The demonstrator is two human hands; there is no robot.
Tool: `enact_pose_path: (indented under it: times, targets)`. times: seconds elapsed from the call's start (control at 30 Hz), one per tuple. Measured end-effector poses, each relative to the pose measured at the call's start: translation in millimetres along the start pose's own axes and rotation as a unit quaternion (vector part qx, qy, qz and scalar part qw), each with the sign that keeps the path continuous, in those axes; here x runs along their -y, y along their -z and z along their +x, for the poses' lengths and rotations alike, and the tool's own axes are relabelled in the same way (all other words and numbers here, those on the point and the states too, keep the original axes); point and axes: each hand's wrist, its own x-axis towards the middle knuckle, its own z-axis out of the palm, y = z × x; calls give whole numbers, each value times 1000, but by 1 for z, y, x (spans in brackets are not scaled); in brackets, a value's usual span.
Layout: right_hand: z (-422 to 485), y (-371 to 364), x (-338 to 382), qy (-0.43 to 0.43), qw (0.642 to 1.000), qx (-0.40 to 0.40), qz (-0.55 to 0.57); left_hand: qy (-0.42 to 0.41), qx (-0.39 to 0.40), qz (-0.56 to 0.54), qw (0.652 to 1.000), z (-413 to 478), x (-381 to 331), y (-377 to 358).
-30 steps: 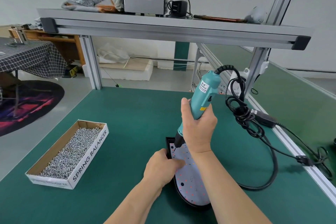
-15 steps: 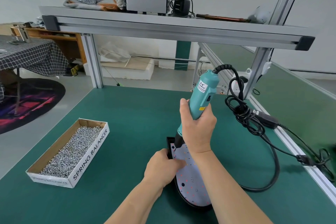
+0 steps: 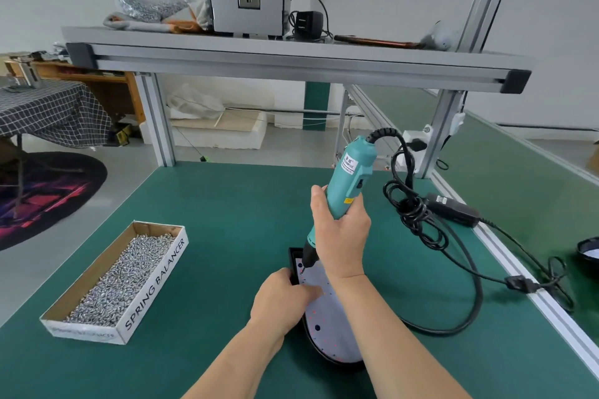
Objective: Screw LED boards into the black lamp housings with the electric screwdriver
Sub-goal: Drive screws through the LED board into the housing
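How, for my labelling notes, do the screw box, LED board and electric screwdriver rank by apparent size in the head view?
1. screw box
2-3. electric screwdriver and LED board: too close to rank, and the board is partly hidden.

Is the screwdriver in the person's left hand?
No, the right hand grips the electric screwdriver; the left hand holds the lamp housing.

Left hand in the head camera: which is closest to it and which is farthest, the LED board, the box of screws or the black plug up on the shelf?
1. LED board: right under the left hand, which holds it.
2. Box of screws: on the green mat, off to the left.
3. Black plug: far back, up on the shelf.
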Motion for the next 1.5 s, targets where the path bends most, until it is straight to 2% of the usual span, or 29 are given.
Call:
enact_pose_path:
  times: [0.3,0.47,0.57,0.7,0.87,1.0,1.1,1.27,1.43,1.5]
  targets:
    - [-4,17,26,16,1000,15,-1,-12,25,-14,1000,3,1,0]
    - [35,31,69,33,997,-43,58,-14,24,-12,1000,-3,-1,3]
    - [57,63,70,28,993,-97,66,-21,14,-18,1000,-5,0,5]
    - [78,137,41,-43,983,-177,24,-28,1,-9,1000,-6,2,4]
    - [91,235,-10,-204,943,-239,-106,-53,-38,58,996,-8,8,2]
    - [86,281,-42,-302,917,-204,-163,-93,-102,102,985,-8,16,-5]
    - [82,290,-53,-333,900,-153,-234,-107,-132,91,981,-8,21,-9]
    - [75,275,-63,-323,880,-92,-335,-115,-169,83,975,-5,23,-11]
    - [64,259,-76,-265,876,-97,-390,-109,-220,29,969,0,20,-15]
    - [63,255,-77,-243,864,-88,-433,-112,-224,34,968,1,20,-17]
